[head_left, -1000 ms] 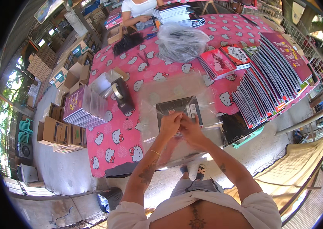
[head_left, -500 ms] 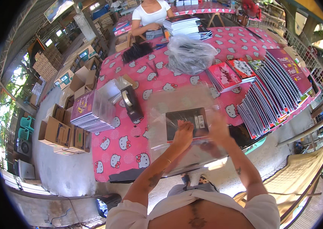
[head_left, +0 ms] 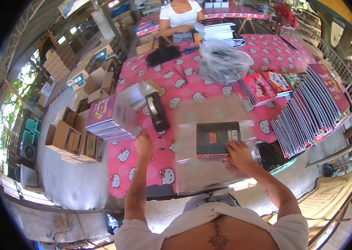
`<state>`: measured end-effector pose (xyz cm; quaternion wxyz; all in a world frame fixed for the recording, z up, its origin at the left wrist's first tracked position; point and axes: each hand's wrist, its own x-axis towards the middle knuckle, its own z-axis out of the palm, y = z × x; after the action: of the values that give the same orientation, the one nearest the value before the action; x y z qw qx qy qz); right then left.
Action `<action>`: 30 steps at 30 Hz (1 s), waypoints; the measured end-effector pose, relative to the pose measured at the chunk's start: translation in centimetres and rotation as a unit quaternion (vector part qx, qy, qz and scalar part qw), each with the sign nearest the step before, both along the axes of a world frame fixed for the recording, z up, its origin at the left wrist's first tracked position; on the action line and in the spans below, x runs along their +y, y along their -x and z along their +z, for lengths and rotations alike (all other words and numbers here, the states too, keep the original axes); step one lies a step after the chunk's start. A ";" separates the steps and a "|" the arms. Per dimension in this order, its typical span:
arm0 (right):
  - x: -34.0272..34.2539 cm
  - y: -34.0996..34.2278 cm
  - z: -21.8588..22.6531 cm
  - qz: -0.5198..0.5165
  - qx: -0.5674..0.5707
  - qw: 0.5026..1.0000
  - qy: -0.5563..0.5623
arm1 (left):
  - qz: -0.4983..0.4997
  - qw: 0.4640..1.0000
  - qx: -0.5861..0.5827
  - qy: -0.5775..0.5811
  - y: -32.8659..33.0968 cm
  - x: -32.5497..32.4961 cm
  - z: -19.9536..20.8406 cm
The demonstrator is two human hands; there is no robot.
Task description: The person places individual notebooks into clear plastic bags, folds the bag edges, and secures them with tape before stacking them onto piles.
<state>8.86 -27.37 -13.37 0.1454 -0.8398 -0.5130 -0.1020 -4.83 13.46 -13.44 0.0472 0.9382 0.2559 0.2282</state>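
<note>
A dark-covered notebook (head_left: 212,138) with an orange label and a white label lies in front of me inside a clear plastic sleeve (head_left: 246,130), on a smooth clear sheet (head_left: 207,177). My right hand (head_left: 239,153) rests on the notebook's lower right corner, its fingers lying on the cover. Off to the left, my left hand (head_left: 144,145) is over the pink tablecloth (head_left: 167,175), beside a stack of plastic-wrapped notebooks (head_left: 108,117). Motion smears its fingers, so their grip is unclear. A black tape dispenser (head_left: 157,112) stands between that stack and the dark notebook.
Spiral notebooks (head_left: 305,114) lie fanned out at right, with red-covered notebooks (head_left: 259,88) beside them. Farther back are a crumpled clear plastic bag (head_left: 223,62), a dark bundle (head_left: 162,55) and a book stack (head_left: 217,31) near a person (head_left: 181,18). Cardboard boxes (head_left: 69,139) stand left of the table.
My left hand has left the notebook and moved left toward the wrapped stack. My right hand, blurred before, now lies on the notebook's corner. The whole view has shifted slightly.
</note>
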 end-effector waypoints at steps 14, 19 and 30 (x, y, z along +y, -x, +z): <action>0.0 0.3 1.1 0.013 0.021 1.000 -0.004 | 0.094 0.672 -0.403 0.614 -3.2 -0.8 -6.2; -1.1 -0.1 0.7 0.017 0.002 1.000 0.012 | 0.247 0.953 0.037 0.170 -3.2 -0.6 -0.2; -1.2 -1.7 -0.7 0.047 -0.014 0.997 -0.061 | -0.052 0.952 0.166 0.253 -10.3 -25.6 1.7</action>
<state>10.52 -28.61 -14.07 0.1933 -0.8029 -0.5468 -0.1380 5.49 -12.09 -11.70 0.2519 0.9322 0.2600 -0.0053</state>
